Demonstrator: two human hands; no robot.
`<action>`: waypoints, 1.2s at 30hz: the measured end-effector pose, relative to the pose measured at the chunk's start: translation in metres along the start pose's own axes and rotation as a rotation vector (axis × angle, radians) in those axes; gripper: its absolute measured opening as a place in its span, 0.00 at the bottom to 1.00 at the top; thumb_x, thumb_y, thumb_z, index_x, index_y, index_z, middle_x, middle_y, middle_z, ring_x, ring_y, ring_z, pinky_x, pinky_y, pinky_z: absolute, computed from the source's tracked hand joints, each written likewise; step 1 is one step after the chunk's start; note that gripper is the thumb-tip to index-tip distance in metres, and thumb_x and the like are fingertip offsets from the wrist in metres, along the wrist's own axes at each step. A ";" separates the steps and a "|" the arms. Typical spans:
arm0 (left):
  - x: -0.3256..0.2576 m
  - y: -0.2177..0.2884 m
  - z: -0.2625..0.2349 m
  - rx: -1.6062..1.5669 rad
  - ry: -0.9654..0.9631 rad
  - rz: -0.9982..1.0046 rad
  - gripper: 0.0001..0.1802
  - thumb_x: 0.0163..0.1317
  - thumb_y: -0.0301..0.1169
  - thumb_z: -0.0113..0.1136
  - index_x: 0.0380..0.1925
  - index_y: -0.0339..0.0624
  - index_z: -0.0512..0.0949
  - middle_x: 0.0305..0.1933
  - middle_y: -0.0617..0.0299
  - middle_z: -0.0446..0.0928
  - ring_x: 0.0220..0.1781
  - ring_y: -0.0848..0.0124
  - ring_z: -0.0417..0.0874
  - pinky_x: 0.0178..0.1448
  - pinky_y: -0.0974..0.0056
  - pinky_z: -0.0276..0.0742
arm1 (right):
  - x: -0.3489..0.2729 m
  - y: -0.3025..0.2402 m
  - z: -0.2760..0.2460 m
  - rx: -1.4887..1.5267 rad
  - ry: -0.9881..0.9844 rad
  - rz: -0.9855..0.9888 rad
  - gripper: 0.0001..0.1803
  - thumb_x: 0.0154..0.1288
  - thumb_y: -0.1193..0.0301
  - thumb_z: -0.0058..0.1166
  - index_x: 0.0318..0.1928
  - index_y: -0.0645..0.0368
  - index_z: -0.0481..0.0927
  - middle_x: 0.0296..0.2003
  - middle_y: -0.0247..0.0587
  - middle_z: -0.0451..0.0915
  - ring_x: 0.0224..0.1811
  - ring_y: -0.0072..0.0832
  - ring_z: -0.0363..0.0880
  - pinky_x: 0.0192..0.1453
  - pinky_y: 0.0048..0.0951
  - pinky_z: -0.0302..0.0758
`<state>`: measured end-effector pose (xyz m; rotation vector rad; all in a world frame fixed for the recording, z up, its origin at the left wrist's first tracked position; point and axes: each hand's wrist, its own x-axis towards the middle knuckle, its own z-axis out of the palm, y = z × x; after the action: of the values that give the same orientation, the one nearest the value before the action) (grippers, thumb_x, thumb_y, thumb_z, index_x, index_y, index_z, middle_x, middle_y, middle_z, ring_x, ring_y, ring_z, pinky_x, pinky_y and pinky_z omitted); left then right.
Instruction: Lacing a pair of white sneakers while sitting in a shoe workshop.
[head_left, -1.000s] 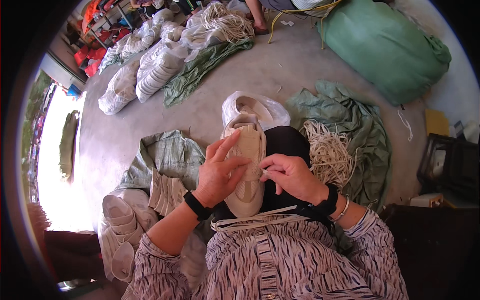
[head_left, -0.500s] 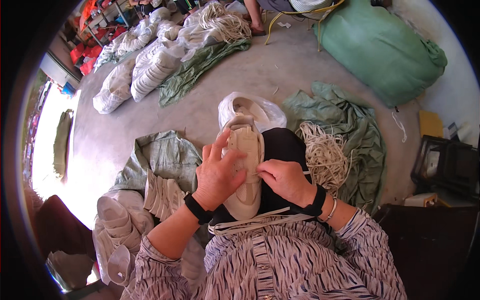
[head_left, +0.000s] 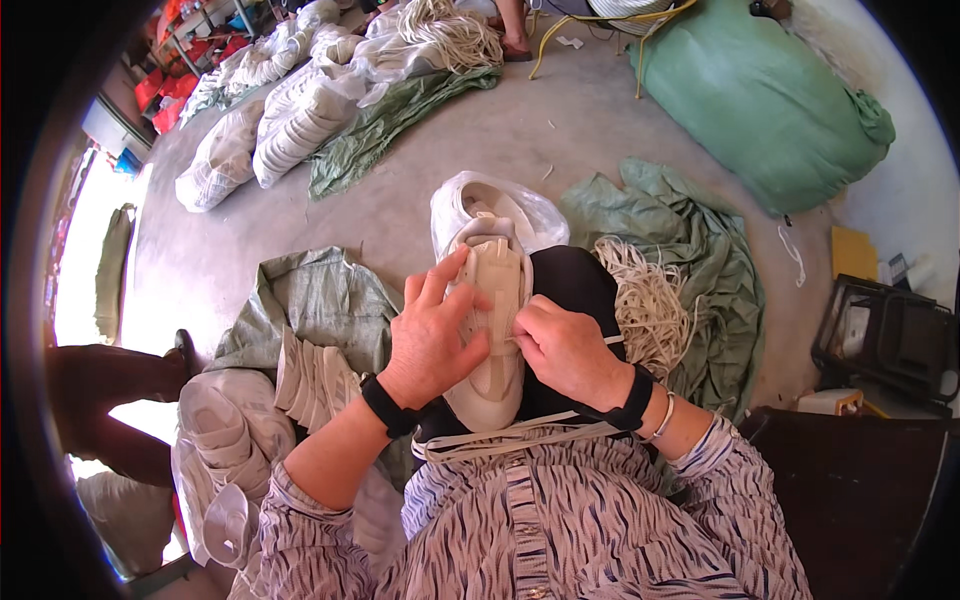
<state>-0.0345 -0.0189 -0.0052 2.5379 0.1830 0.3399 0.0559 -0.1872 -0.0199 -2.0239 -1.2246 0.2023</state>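
Observation:
A cream sneaker rests on my lap, its toe toward me and its tongue and eyelet area facing up. My left hand grips it from the left side, fingers spread over the upper and thumb across it. At the sneaker's right edge, my right hand pinches a thin pale strand that looks like a shoelace; the fingertips hide most of it. Loose cream shoelaces lie across my lap below the toe. Just beyond the heel, a white shoe upper sits in a clear plastic bag.
A heap of laces lies on green sacking to the right. Stacked shoe uppers stand at my left. Bagged shoes and a full green sack are farther off. A person's dark-trousered leg is at the left.
A person's leg and shoe have come into view at the left. My view has shifted slightly. Both hands stay at the sneaker, the right still pinching at its edge.

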 end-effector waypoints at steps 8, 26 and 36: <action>-0.002 -0.004 0.003 0.011 0.058 0.026 0.16 0.38 0.28 0.63 0.32 0.51 0.75 0.64 0.60 0.63 0.55 0.54 0.68 0.48 0.55 0.75 | 0.000 -0.009 -0.001 -0.001 -0.018 0.069 0.04 0.53 0.78 0.53 0.29 0.59 0.71 0.28 0.42 0.73 0.27 0.42 0.74 0.30 0.35 0.71; -0.010 -0.011 0.006 -0.017 0.087 0.063 0.16 0.42 0.30 0.64 0.35 0.52 0.76 0.67 0.58 0.60 0.55 0.53 0.69 0.49 0.55 0.76 | 0.004 -0.019 0.012 0.635 -0.129 0.684 0.04 0.56 0.77 0.55 0.33 0.64 0.76 0.23 0.40 0.75 0.24 0.25 0.76 0.27 0.24 0.71; -0.013 -0.015 -0.010 -0.012 -0.005 0.225 0.10 0.51 0.27 0.60 0.35 0.47 0.77 0.61 0.49 0.64 0.56 0.50 0.71 0.50 0.56 0.75 | -0.013 -0.002 0.019 0.182 0.091 0.163 0.03 0.53 0.77 0.54 0.29 0.62 0.74 0.26 0.45 0.76 0.28 0.41 0.77 0.32 0.35 0.72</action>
<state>-0.0506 -0.0035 -0.0080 2.5514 -0.1079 0.4201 0.0386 -0.1875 -0.0347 -1.9513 -0.9500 0.2863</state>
